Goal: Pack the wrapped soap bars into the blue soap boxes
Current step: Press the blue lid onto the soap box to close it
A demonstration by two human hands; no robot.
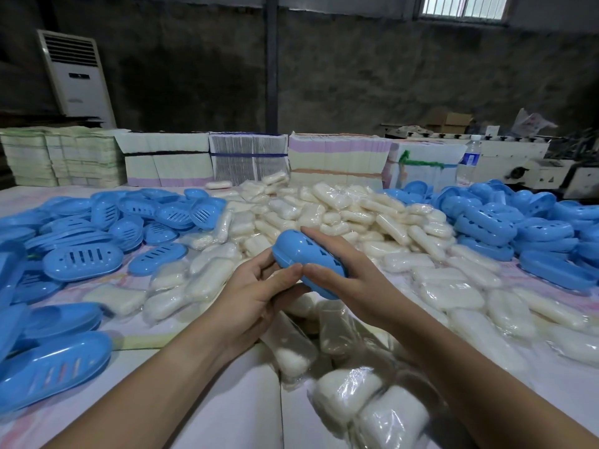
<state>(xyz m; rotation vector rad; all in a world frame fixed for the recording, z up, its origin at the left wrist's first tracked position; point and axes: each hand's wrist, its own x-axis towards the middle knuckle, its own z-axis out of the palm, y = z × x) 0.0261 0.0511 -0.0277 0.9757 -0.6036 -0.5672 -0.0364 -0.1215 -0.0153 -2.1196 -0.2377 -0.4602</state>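
Note:
Both hands hold one closed blue soap box (301,254) above the middle of the table. My left hand (256,296) grips its near end from below and the left, thumb on the box's edge. My right hand (343,273) wraps over its right side, fingers along the top. A big heap of wrapped white soap bars (340,212) lies behind and to the right, and more wrapped bars (353,393) lie close under my forearms. Whether a bar is inside the held box cannot be seen.
Loose blue box halves (84,260) cover the left side of the table. Closed blue boxes (486,226) are piled at the right. Stacks of flat printed cartons (249,157) line the far edge, with a water bottle (468,162) at the back right.

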